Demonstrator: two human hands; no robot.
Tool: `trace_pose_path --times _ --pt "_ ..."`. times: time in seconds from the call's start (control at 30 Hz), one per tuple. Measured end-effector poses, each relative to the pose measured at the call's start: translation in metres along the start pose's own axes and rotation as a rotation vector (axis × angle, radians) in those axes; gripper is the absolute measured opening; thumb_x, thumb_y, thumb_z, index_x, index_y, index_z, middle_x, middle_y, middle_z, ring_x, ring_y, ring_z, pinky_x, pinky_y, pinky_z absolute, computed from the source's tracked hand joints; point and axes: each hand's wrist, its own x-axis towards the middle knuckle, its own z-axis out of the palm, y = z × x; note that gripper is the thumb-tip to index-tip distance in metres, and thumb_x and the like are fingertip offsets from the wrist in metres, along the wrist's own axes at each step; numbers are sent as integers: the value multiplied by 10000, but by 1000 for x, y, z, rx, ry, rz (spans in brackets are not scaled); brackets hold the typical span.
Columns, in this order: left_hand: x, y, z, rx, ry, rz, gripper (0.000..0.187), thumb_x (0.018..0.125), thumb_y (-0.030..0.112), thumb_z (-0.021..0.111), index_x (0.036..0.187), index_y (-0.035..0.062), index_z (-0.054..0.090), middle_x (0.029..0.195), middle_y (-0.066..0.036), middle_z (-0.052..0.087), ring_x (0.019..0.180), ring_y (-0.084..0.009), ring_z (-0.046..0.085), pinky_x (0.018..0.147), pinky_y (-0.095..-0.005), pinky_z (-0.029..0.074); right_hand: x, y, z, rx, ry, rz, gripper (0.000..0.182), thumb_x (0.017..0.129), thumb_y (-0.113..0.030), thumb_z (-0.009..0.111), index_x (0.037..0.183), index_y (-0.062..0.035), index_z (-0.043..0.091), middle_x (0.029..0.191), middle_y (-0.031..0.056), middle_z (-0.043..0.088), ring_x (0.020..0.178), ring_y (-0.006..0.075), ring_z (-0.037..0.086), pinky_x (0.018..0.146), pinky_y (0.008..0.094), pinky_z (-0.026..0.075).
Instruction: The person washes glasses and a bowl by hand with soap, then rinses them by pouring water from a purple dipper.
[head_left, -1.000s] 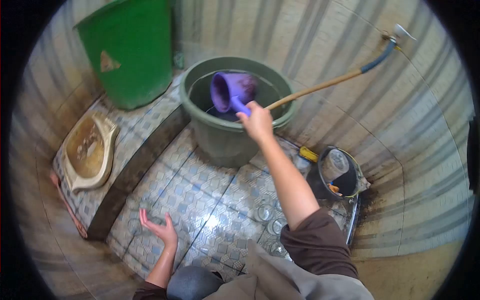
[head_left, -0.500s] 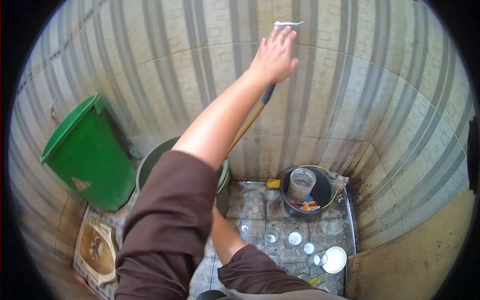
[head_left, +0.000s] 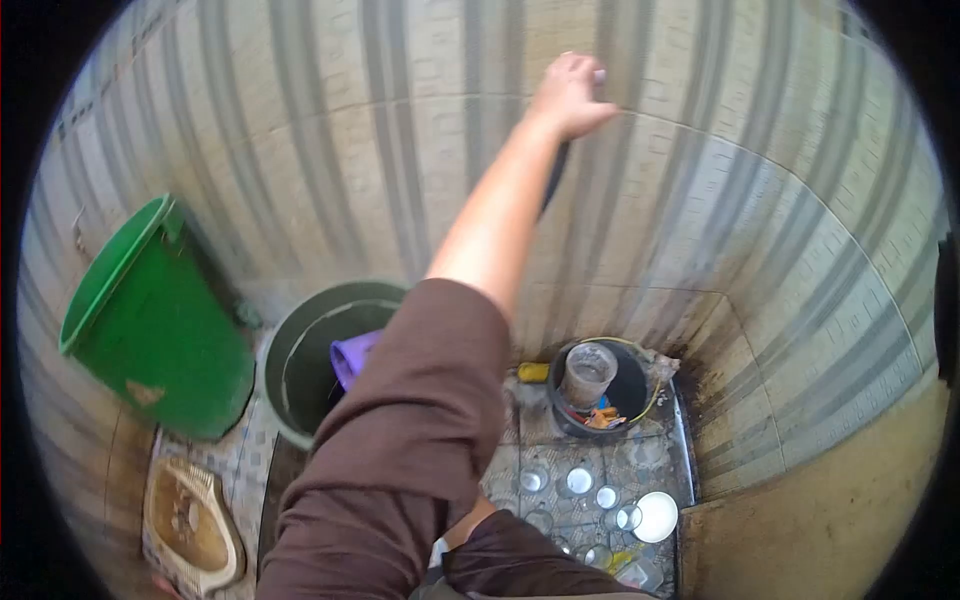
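My right hand [head_left: 572, 95] raised high against striped tiled wall [head_left: 300, 120], fingers curled, apparently gripping something hidden. Brown sleeve [head_left: 410, 430] hides left hand. Dark green round tub [head_left: 300, 350], purple plastic scoop [head_left: 352, 357] below.

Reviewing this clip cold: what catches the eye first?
The arm in a brown sleeve stretches up the middle, its hand raised against the striped tiled wall. At left a green bin stands beside a grey-green water tub holding a purple scoop. Glasses sit on the floor, lower right.
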Motion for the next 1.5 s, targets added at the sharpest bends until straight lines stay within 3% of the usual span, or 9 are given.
trace_pose_path --times 0.23,0.43,0.63,0.7,0.97,1.07,1.2,1.33,1.5 --pt "-33 22 5 -49 6 -233 719 587 212 563 1242 99 287 1328 -71 217 1224 -262 199 973 -356 270 -7 -13 7 -16 -19 -30 242 668 -274 616 759 -72 518 635 159 574 617 331 565 568 429 430" --pt "-31 24 17 315 1 -230 853 662 401 574 1315 149 86 1367 -2 104 1242 -270 142 939 -538 220 -6 -16 3 -61 -48 -42 224 691 -275 597 779 -87 514 647 140 580 626 325 564 572 418 425" --pt "-18 37 19 939 -329 -197 699 680 484 527 1269 189 293 1369 1 59 1217 -338 159 907 -591 221 -8 -19 -3 -65 -89 1 223 693 -290 594 792 -104 519 652 129 582 643 311 570 586 415 428" --pt "-6 23 56 1102 -178 -314 641 679 516 498 1217 184 394 1369 1 35 1196 -387 166 898 -588 235 -9 -17 -2 -81 -88 3 221 691 -283 597 793 -103 519 650 127 584 639 307 572 581 412 429" --pt "-31 20 0 687 -405 -180 654 678 488 449 1244 176 351 1379 14 -17 1224 -400 76 931 -592 136 -5 -19 -2 -54 -70 -23 216 684 -249 607 805 -86 533 648 138 581 623 316 567 566 409 429" --pt "-77 0 -9 241 147 78 613 644 323 538 1222 214 369 1336 -61 217 1235 -294 159 934 -584 129 -13 -20 11 77 108 -76 232 681 -245 610 813 -71 532 655 159 576 635 322 569 566 413 429" --pt "-252 -11 -121 183 141 -280 533 607 216 583 1126 172 471 1250 -124 332 1159 -289 294 927 -459 210 -4 -14 10 -87 -66 1 224 687 -244 598 800 -63 529 675 171 578 657 323 573 588 418 435" --pt "-468 -50 -167 622 -162 -970 460 695 137 543 1142 117 433 1249 -143 320 1170 -337 262 931 -524 181 -6 -24 1 -174 -175 37 227 698 -264 589 870 -120 555 704 150 589 688 312 574 637 410 441" --pt "-467 -33 -180 572 118 -924 377 742 69 465 1117 97 431 1165 -130 404 1113 -278 350 940 -501 177 20 -20 15 -344 -388 -120 209 689 -209 585 882 -131 598 795 142 597 751 282 580 668 372 460"
